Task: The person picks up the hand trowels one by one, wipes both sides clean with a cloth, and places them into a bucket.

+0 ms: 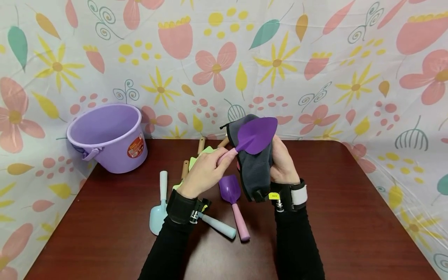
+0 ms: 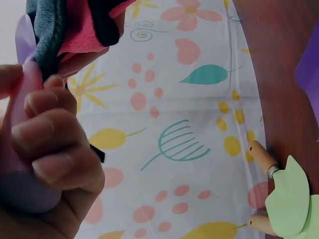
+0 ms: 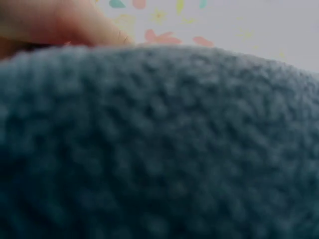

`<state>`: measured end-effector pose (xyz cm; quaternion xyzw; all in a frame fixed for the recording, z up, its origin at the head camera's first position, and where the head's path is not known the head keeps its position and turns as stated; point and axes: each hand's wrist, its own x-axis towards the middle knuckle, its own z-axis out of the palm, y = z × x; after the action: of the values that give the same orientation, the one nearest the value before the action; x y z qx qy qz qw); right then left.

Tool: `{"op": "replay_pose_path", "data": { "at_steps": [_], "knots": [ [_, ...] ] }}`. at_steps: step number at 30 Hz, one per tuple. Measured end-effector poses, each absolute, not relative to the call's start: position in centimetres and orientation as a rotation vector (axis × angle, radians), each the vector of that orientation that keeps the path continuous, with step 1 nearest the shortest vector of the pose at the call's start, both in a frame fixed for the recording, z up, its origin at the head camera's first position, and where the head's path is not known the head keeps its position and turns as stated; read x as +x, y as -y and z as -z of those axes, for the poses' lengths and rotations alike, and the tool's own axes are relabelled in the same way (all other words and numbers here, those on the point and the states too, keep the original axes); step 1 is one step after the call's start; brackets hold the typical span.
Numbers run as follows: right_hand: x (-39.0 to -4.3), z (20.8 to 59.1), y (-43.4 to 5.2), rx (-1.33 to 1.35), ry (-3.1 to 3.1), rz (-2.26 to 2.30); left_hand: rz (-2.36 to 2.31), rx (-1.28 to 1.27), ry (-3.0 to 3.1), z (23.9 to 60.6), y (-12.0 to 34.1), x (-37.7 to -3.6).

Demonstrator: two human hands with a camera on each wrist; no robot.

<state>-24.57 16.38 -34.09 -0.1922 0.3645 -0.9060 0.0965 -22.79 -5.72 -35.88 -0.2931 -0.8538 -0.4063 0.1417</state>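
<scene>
Only the left wrist view shows the pink inner side of the dark grey fleece cloth (image 2: 65, 25); the right wrist view is filled by its nubby pile. Above the table (image 1: 350, 217), the left hand (image 1: 204, 171) curls around the smooth purple plastic trowel (image 1: 255, 134), whose pointed blade aims up and right. The right hand (image 1: 283, 163) grips the cloth against the blade.

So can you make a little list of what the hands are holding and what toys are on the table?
left hand: grips the pink handle of the purple trowel
right hand: holds the dark grey cloth against the trowel's blade
on table: purple scoop, light blue spade, green tools with wooden handles
bucket: purple, back left corner
</scene>
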Motion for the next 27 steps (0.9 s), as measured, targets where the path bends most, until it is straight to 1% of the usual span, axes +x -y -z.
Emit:
{"op": "replay_pose_path", "data": {
  "at_steps": [3, 7, 14, 20, 27],
  "knots": [
    [-24.5, 34.2, -16.3, -0.496, -1.100, 2.723, 1.211, -0.885, 2.471, 36.1, 5.6, -22.8],
    [-24.4, 34.1, -16.4, -0.461, -1.055, 2.776, 1.236, -0.913, 2.511, 36.3, 5.6, -22.7],
    [-24.5, 33.7, -16.9, -0.520, -0.789, 2.843, 1.257, -0.961, 2.563, 36.3, 5.6, -22.9],
    [-24.5, 33.5, -17.3, -0.475, -0.741, 2.913, 1.250, -0.971, 2.624, 36.5, 5.8, -23.0],
    [-24.5, 33.3, -18.1, -0.552, -0.640, 2.936, 1.232, -0.954, 2.685, 36.4, 6.1, -23.1]
  ]
}}
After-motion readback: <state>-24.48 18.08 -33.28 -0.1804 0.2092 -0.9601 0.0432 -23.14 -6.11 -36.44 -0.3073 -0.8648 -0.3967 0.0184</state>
